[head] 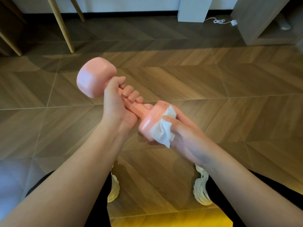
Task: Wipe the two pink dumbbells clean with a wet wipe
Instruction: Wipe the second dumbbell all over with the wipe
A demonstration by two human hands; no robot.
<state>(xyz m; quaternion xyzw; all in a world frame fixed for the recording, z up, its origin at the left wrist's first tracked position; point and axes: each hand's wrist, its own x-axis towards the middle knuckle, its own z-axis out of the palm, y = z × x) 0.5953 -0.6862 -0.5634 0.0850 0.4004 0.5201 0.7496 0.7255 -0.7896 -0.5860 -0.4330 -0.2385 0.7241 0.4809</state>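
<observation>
A pink dumbbell [96, 77] is held in the air at the middle of the frame, tilted, with one head toward the upper left and the other toward the lower right. The left hand [118, 102] is wrapped round the handle, fingers curled over it and thumb up against the upper head. The right hand [185, 130] cups the lower head and presses a crumpled white wipe [161, 130] against its end face, with a fingertip on top of the wipe.

Below the hands is a wooden herringbone floor [229, 89], with two pale shoes [114, 189] near the bottom of the frame. Slanted wooden legs [62, 25] stand at the upper left. At the upper right are a white box [193, 9], a white cable [219, 21] and a wooden cabinet [255, 22].
</observation>
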